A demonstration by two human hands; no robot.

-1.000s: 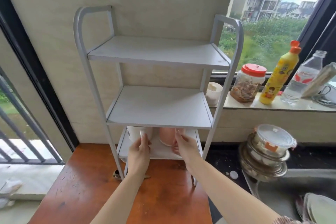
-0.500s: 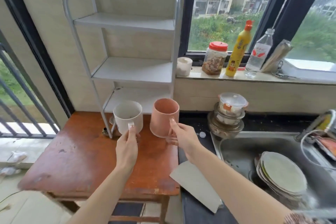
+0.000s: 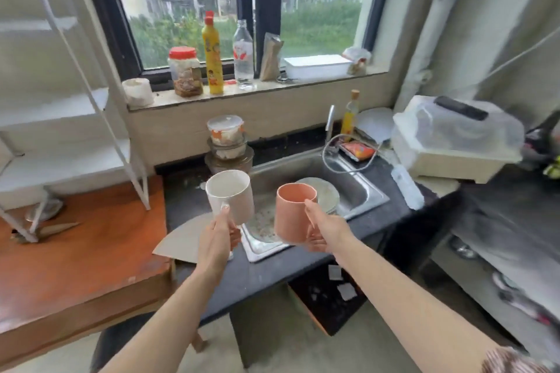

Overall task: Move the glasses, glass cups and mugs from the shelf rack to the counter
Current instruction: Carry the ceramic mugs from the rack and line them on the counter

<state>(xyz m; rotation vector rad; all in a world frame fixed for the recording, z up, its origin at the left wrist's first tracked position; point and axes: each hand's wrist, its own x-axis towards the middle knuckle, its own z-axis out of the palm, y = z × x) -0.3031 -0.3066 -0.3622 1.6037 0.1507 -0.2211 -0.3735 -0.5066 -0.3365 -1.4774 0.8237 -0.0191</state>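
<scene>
My left hand (image 3: 218, 240) grips the handle of a white mug (image 3: 231, 197), held upright in the air above the dark counter (image 3: 266, 269). My right hand (image 3: 325, 235) holds a pink mug (image 3: 293, 212) by its handle, upright, over the near edge of the sink (image 3: 360, 191). The white shelf rack (image 3: 69, 142) stands at the far left on the orange wooden table (image 3: 81, 254); the shelves I can see hold nothing.
Plates lie in the sink. Stacked lidded containers (image 3: 227, 144) stand behind it on the counter. A jar, a yellow bottle (image 3: 212, 53) and a clear bottle line the windowsill. A covered dish rack (image 3: 454, 139) sits at the right. A cardboard sheet (image 3: 181, 239) lies on the counter's left edge.
Both hands lifted the mugs off the rack's bottom shelf and carried them right, from over the wooden table to over the counter and sink. My view turned right with them.
</scene>
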